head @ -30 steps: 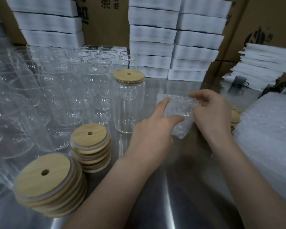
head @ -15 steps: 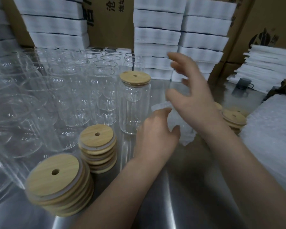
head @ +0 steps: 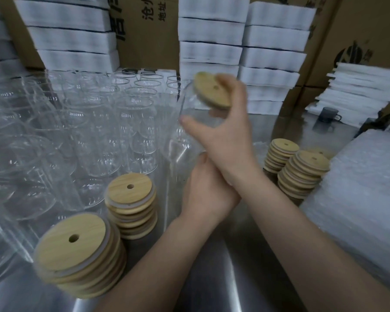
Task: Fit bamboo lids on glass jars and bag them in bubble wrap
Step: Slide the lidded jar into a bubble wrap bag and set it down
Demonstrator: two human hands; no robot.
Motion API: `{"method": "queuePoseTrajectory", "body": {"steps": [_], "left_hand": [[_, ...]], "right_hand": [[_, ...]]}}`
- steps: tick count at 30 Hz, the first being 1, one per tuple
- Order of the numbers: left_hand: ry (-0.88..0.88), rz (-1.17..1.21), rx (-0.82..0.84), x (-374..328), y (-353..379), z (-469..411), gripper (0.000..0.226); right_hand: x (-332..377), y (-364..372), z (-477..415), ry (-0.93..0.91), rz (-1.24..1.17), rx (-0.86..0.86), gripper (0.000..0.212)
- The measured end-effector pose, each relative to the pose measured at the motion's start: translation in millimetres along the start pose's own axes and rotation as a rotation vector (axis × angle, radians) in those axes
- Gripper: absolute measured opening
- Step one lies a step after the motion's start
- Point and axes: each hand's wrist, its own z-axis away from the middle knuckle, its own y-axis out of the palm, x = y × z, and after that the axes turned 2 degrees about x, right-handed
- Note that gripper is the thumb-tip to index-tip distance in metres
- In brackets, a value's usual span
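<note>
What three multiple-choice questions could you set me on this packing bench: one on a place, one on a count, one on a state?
1. Where is the dark grey mug?
A. On a lid stack
B. Far right on the steel table, by the stacked white foam sheets
C. Inside a jar

2. How many stacks of round bamboo lids stand left of the person's arms?
A. None
B. Two
C. Five

3. How is the clear glass jar in the right hand?
A. Lidded and tilted, off the table
B. Upright on the table, no lid
C. Lying broken

Answers:
1 B, the mug stands beside the sheets at the right edge.
2 B, there is a near stack and a far stack.
3 A, its bamboo lid leans sideways in the grip.
</note>
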Motion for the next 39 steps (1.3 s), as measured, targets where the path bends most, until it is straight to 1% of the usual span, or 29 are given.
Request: {"method": "queuePoseTrajectory", "body": {"steps": [2,4,5,7,9,10,12,14,17,20,24,26,28,31,33,35,37,39], "left_hand": [[-0.036,0.033,-0.037,-5,-1,1,0.048],[-0.092,0.126,-0.058,0,3,0,0.06],[-0.092,0.157,-0.089,2,5,0,0.065],[-0.064,0.221,-0.155,5,4,1,0.059],[-0.046,0.29,-0.211,6,2,-3,0.053],[-0.078,0.322,-0.2,6,0,-5,0.056],[-0.148,0.402,-0.177,8,-1,-8,0.057],[-0.2,0.502,-0.159,11,-4,-11,0.054],[-0.206,0.591,-0.159,13,-5,-14,0.064],[-0.186,0.612,-0.122,11,-6,-12,0.068],[-0.15,0.616,-0.088,11,-11,-12,0.068],[-0.14,0.591,-0.071,11,-14,-12,0.07],[-0.127,0.546,-0.057,11,-17,-12,0.07],[-0.11,0.5,-0.036,12,-20,-14,0.072],[-0.098,0.489,-0.021,13,-22,-16,0.079],[-0.084,0.463,-0.018,14,-22,-15,0.085],[-0.065,0.42,-0.026,15,-21,-14,0.085],[-0.047,0.379,-0.029,14,-19,-12,0.081]], "right_hand": [[5,-19,2,0.079,-0.269,-0.136,0.073],[5,-37,4,0.216,-0.509,-0.197,0.07],[3,-44,5,0.261,-0.6,-0.214,0.07],[-3,-53,8,0.302,-0.686,-0.232,0.078],[-7,-56,9,0.309,-0.69,-0.231,0.088],[-8,-56,8,0.304,-0.679,-0.231,0.087],[-8,-56,8,0.275,-0.631,-0.235,0.079],[-9,-57,9,0.21,-0.533,-0.247,0.074],[-13,-59,11,0.086,-0.377,-0.266,0.069],[-17,-61,11,0.021,-0.299,-0.286,0.067],[-22,-64,12,-0.074,-0.201,-0.278,0.073],[-23,-66,12,-0.115,-0.165,-0.267,0.074],[-22,-67,12,-0.143,-0.141,-0.259,0.07],[-20,-71,8,-0.088,-0.232,-0.263,0.067],[-17,-74,5,0.013,-0.341,-0.286,0.065],[-17,-76,4,0.126,-0.434,-0.26,0.064],[-17,-76,3,0.195,-0.445,-0.216,0.065],[-17,-75,2,0.214,-0.414,-0.199,0.071]]}}
